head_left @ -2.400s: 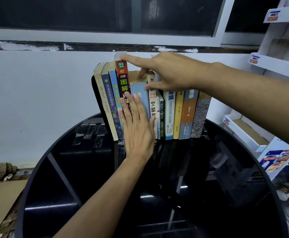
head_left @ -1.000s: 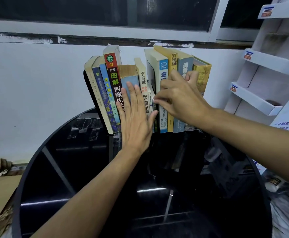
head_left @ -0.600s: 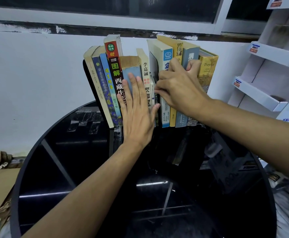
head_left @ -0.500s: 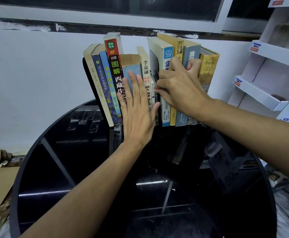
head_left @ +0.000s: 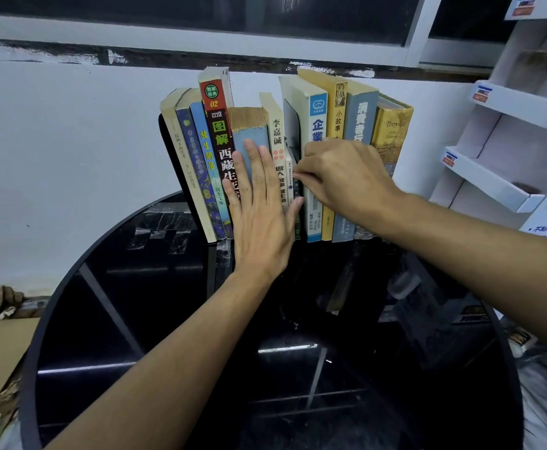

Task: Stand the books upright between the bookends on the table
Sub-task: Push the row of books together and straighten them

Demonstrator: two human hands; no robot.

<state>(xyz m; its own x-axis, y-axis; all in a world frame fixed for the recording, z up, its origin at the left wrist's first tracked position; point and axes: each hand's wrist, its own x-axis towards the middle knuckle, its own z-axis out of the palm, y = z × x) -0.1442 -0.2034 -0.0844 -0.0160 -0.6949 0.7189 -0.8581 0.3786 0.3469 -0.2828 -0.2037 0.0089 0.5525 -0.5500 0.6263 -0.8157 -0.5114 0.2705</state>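
A round black glass counter point(head_left: 109, 319) fills the lower part of the view, set against a white wall point(head_left: 54, 141). A white shelf unit point(head_left: 506, 177) stands at about two o'clock. At twelve o'clock, on the counter's far edge, a row of about a dozen books point(head_left: 317, 131) stands spine-out. A black bookend point(head_left: 164, 147) braces the row's left end. A second dark, curved plate point(head_left: 293, 125), possibly the other bookend, shows in a gap mid-row, so the taller books to its right may sit outside the pair.

The task looks nearly done: every book is upright, the left ones leaning slightly. What seems left is closing the gap and squaring the spines.

The left hand point(head_left: 260, 219) is open and flat, fingers together, pressing the spines of the middle books. The right hand point(head_left: 343, 180) is curled, fingertips pinched at a thin dark book point(head_left: 296, 190) beside the gap; whether it truly grips it is unclear.
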